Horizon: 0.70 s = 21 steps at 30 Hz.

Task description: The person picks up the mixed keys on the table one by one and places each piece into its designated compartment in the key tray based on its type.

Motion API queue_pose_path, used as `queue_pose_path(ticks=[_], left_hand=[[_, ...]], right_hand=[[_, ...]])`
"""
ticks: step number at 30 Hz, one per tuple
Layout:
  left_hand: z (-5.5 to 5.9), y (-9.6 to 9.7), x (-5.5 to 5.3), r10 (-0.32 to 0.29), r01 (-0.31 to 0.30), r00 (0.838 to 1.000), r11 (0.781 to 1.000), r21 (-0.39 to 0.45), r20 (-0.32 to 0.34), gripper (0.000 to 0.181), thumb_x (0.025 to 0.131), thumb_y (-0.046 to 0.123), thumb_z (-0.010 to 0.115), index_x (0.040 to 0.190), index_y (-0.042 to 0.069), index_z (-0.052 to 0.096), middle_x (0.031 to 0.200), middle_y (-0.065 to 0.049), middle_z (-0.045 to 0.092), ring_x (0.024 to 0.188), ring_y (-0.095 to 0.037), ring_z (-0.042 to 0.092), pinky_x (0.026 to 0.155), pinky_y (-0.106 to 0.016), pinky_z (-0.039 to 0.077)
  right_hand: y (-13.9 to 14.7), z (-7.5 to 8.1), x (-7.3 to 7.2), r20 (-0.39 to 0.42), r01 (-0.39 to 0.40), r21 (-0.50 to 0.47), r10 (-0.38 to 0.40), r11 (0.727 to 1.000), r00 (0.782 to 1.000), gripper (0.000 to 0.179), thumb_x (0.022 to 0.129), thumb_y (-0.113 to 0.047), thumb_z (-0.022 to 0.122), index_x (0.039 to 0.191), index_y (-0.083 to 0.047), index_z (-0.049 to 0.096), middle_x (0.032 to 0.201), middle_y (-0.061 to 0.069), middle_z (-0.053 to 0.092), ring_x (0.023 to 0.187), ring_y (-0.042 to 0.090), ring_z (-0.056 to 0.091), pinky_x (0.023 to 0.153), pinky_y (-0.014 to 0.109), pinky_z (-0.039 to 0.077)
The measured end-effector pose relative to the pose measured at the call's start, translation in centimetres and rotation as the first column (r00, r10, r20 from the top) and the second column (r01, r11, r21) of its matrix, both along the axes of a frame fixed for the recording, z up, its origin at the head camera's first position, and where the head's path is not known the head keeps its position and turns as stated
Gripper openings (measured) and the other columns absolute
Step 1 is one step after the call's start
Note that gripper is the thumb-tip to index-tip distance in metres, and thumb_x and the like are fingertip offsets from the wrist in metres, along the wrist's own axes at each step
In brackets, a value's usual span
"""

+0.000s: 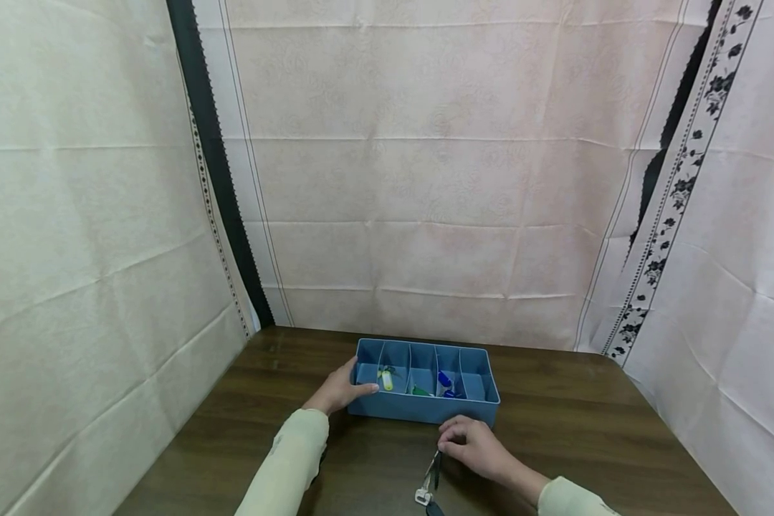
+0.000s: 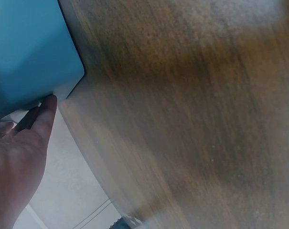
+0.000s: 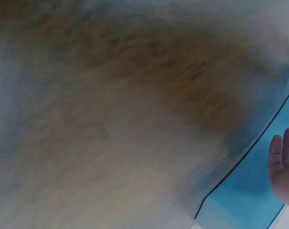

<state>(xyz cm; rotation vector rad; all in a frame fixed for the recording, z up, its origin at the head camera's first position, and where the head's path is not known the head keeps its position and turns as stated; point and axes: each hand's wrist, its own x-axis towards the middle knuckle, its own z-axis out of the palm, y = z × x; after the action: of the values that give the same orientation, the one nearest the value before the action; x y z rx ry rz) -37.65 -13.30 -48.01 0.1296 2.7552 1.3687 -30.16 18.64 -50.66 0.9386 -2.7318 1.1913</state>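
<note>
A blue box (image 1: pixel 419 410) split into several compartments sits on the table. My left hand (image 1: pixel 343 390) holds its left end, the thumb over the front corner and the fingers along the side wall. In the left wrist view, fingers touch the end of the box (image 2: pixel 34 52). My right hand (image 1: pixel 474 446) is just in front of the box and pinches a bunch of keys (image 1: pixel 423 493), which hangs down with a dark piece at its lower end. In the right wrist view the right hand (image 3: pixel 285 167) shows only partly, and the keys cannot be made out.
Inside the box lie a yellow-tagged item (image 1: pixel 386 378), a green piece (image 1: pixel 421 391) partly hidden by the front wall, and blue items (image 1: pixel 445 380), each in separate compartments. The brown wooden table (image 1: pixel 555 401) is bordered by hanging pale cloths (image 1: pixel 426 179) behind and on both sides.
</note>
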Motion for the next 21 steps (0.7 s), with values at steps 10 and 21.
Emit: queue_pose_path(ticks=[10,21], left_hand=[[0.2,0.0,0.0,-0.008,0.008,1.000,1.000,-0.002,-0.009,0.102,0.084,0.049,0.077,0.158,0.008,0.021,0.156,-0.023,0.032,0.140,-0.046,0.033,0.108,-0.063,0.032],[0.0,-0.1,-0.1,-0.008,0.008,1.000,1.000,0.025,-0.007,0.101,0.084,0.046,0.078,0.159,0.011,0.021,0.156,-0.021,0.034,0.139,-0.045,0.035,0.107,-0.064,0.034]], right_hand=[[-0.4,1.3,0.3,-0.040,0.118,-0.090,-0.122,0.989,0.992,0.008,0.091,-0.021,0.074,0.084,-0.016,0.076,0.110,0.009,0.067,0.104,0.022,0.060,0.082,0.026,0.052],[-0.4,2.4,0.3,-0.044,0.174,-0.131,-0.181,0.976,0.983,0.009,0.090,-0.022,0.075,0.086,-0.014,0.077,0.113,0.010,0.069,0.111,0.030,0.059,0.080,0.030,0.053]])
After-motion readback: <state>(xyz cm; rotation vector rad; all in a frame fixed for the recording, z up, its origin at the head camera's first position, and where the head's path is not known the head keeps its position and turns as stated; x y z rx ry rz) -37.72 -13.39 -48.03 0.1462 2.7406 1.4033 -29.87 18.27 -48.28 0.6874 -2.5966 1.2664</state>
